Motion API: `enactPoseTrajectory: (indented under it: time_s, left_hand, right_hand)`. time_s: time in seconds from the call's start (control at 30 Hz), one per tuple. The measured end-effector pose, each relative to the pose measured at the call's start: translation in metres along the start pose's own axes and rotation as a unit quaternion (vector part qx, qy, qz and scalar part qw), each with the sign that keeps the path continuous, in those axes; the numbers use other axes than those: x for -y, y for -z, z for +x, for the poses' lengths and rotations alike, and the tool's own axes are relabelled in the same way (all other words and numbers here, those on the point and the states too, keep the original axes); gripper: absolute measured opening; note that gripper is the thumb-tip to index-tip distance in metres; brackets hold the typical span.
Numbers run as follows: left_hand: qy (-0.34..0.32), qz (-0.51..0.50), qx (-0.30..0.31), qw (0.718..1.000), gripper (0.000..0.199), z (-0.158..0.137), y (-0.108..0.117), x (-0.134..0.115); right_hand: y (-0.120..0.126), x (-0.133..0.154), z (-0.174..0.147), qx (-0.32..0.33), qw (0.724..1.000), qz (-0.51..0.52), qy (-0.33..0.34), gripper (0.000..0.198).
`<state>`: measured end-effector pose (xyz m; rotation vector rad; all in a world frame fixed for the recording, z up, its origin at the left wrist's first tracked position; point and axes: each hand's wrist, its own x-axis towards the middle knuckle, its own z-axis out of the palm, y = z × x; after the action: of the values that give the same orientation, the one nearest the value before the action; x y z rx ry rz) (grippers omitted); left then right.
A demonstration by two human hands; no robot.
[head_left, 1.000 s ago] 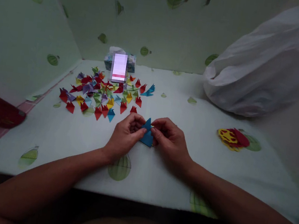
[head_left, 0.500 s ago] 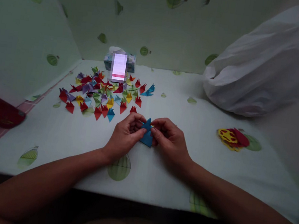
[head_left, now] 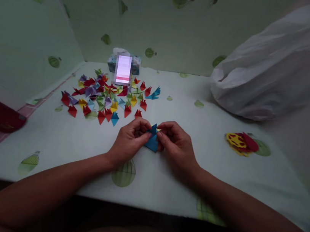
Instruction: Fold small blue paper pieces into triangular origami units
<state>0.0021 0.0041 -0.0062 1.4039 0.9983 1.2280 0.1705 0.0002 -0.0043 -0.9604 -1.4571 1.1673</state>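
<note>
While the person's forearms slant in over the near edge of the tablecloth (head_left: 171, 183), both hands meet at a piece of blue folded paper (head_left: 152, 143), just above the middle of the cloth's near half. The left hand (head_left: 132, 135) pinches its left edge, thumb in front and the fingers curled behind; the right hand (head_left: 176, 142) has its thumb and forefinger closed on the upper right edge. Neither hand is spread, and the paper's narrow tip points up between them, its wider part hanging below the thumbs. How the hidden fingertips press behind it cannot be told.

Good work here seems to call for one hand steadying the layers while the other lines up the edges, then firm, even pressure along each crease. Too hard a pull on the slim point could tear or skew it. The origami cranes (head_left: 107, 101) lie beyond the left hand, well placed for comparing shape.
</note>
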Motion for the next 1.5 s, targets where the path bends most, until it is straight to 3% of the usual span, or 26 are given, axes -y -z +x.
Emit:
enactPoseTrajectory:
  time_s: [0.7, 1.2, 1.5]
  left_hand:
    - [0.047, -0.031, 0.012, 0.998, 0.022, 0.0009, -0.0005, -0.0034]
    - [0.082, -0.061, 0.031, 0.994, 0.020, 0.0017, 0.0028, -0.0039]
    - [0.081, -0.067, 0.027, 0.994, 0.019, 0.0020, 0.0044, -0.0010]
  right_hand:
    - [0.0000, 0.0000, 0.0023, -0.001, 0.999, 0.001, -0.041, 0.014]
    - [0.0023, 0.0043, 0.0058, 0.000, 0.994, 0.031, -0.106, 0.016]
    - [0.0040, 0.0056, 0.0081, 0.004, 0.994, 0.029, -0.109, 0.015]
